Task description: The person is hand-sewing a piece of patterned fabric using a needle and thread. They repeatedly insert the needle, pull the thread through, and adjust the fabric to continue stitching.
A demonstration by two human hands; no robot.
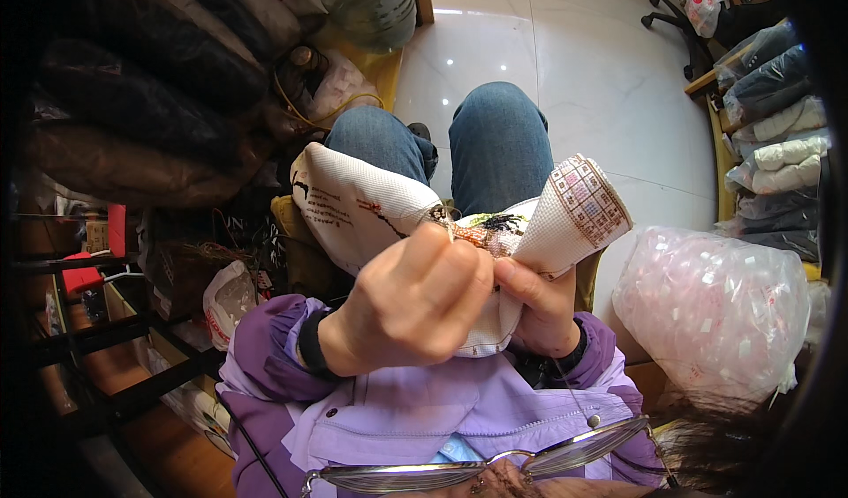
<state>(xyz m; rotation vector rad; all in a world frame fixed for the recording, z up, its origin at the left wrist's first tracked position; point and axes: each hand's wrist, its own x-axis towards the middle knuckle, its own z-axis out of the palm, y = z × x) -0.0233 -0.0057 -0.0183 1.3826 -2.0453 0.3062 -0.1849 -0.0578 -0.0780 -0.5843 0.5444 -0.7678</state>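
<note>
A white cross-stitch cloth (pixel 340 199) lies across my lap, with dark and red-brown stitching and a few green stitches. Its right end is rolled up, showing a brown stitched grid pattern. My left hand (pixel 415 299) is closed in a pinch at the stitched middle of the cloth; whatever sits between the fingertips is too small to make out. Beside it, my right hand (pixel 541 308) grips the cloth below the roll, thumb on top and the other fingers mostly hidden beneath. A thin dark thread seems to hang below the right wrist.
A large clear plastic bag (pixel 711 308) of pinkish items stands at my right. Plastic-wrapped folded clothes (pixel 782 154) fill a shelf beyond it. Dark garments (pixel 159 92) crowd the left, above a black metal rack (pixel 97 348). A big water bottle (pixel 371 8) stands ahead on the left.
</note>
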